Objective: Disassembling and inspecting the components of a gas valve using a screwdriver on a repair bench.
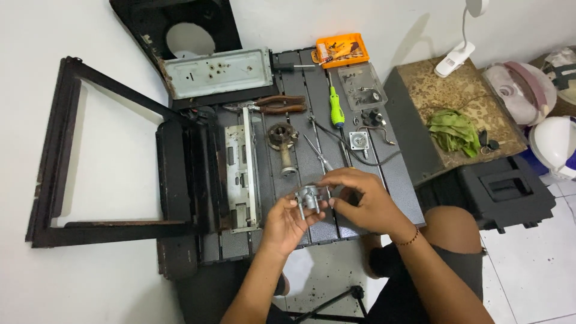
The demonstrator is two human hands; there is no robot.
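My left hand holds a small grey metal valve part from below, over the near edge of a dark ribbed metal panel. My right hand comes in from the right, its fingertips pinching the top and side of the same part. A thin bracelet circles my right wrist. Just beyond the hands lie slim needle-nose pliers and a rusty burner piece.
Brown-handled pliers, a green screwdriver, an orange bit case, a clear lid with small parts, a grey metal plate, a black frame, a black case, a green cloth.
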